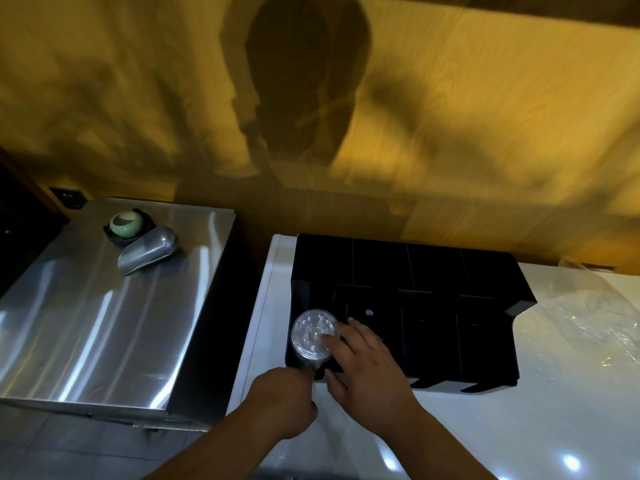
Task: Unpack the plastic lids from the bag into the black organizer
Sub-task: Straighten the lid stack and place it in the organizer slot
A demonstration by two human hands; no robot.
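A stack of clear plastic lids [311,334] stands in the leftmost front compartment of the black organizer [433,271] on the white counter. My right hand [367,368] rests on the stack from the right, fingers spread over its top and side. My left hand [287,400] is at the stack's lower front edge, fingers curled around its base. The clear plastic bag [588,306] lies crumpled on the counter to the right of the organizer.
The white counter [519,427] carries the organizer. To the left stands a stainless steel unit [86,323] with a metal scoop [149,252] and a green bowl-like holder [126,224]. A dark gap separates the two surfaces. A yellow wood-grain wall is behind.
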